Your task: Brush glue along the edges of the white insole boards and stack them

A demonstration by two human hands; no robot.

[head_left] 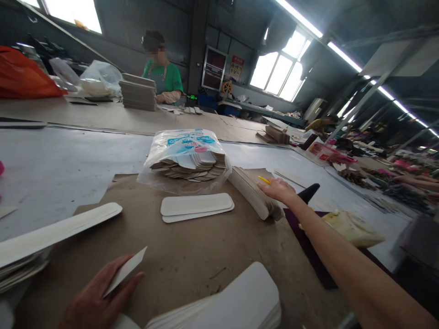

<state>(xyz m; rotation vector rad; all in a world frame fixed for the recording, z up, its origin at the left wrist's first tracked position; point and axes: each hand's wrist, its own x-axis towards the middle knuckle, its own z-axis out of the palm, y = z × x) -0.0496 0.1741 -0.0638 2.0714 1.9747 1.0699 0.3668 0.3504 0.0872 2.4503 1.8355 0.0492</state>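
At the lower left, my left hand [103, 292] grips a small white card piece [126, 270] between thumb and fingers. My right hand [278, 190] reaches out to the right, closed around a thin yellow pen-like tool [264, 180]; its exact kind is unclear. That hand is over the right side of a row of cardboard strips [252, 192] packed on edge. Two rounded white strips [196, 204] lie overlapped on the brown sheet [185, 242] between my hands. A pile of larger rounded white cards [236, 304] sits at the bottom centre.
A clear plastic bag [185, 146] full of cut card pieces stands ahead. Long white strips [61, 228] are stacked at left. A black pointed object [308, 193] and a yellowish bundle [356, 228] lie right. A person in green [173, 77] works across the table beside stacked cardboard [138, 92].
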